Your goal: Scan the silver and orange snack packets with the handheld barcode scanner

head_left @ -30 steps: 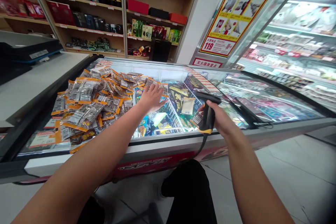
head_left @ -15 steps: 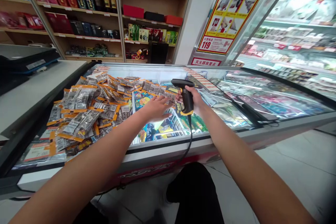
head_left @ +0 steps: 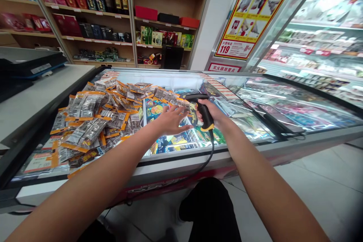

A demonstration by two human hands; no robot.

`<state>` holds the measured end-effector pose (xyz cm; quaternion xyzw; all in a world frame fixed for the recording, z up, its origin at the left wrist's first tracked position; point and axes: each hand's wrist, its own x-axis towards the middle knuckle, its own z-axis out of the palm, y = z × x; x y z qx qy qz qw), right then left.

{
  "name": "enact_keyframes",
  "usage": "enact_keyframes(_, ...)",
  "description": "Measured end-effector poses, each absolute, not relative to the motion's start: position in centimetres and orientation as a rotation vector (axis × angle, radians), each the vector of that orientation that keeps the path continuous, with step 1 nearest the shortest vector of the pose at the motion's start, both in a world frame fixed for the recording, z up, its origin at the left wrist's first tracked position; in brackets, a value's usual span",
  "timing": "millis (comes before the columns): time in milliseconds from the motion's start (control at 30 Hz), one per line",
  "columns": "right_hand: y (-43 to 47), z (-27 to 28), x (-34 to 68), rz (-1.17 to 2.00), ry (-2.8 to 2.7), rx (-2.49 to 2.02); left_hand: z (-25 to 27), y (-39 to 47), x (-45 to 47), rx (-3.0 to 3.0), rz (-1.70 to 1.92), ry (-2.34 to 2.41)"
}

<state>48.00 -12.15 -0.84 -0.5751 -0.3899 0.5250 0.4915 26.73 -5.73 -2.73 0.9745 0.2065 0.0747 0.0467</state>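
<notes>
My right hand (head_left: 211, 111) is wrapped round the handle of a black and yellow barcode scanner (head_left: 204, 115), whose head points left. A black cable (head_left: 210, 149) hangs from its base and runs down over the freezer's front edge. My left hand (head_left: 172, 120), fingers spread, hovers over the freezer's glass top just left of the scanner and holds nothing. Clear snack packets with orange edges (head_left: 92, 106) lie heaped on the glass to its left. A row of these packets (head_left: 167, 95) stretches toward the scanner, partly hidden behind my left fingers.
Coloured bags (head_left: 178, 141) lie under the freezer glass. A grey counter (head_left: 42, 83) with a dark device (head_left: 31, 62) adjoins at left. Shelves (head_left: 167, 24) of boxes and bottles stand behind. A lit refrigerated display (head_left: 320, 41) is at right.
The scanner has come down and tilted, its base swinging right toward me. My left hand has shifted slightly down, its fingers more spread. The packets lie as before.
</notes>
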Motion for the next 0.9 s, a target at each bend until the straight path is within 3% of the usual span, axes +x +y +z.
enact_keyframes(733,-12.6,-0.4,47.7,1.36,-0.943,-1.396,-3.1,-5.5,27.0,2.951,0.217,0.635)
enact_keyframes(900,-12.7,-0.4,47.4,1.217,-0.95,-1.438,-3.5,-5.1,26.8,2.956,0.307,0.579)
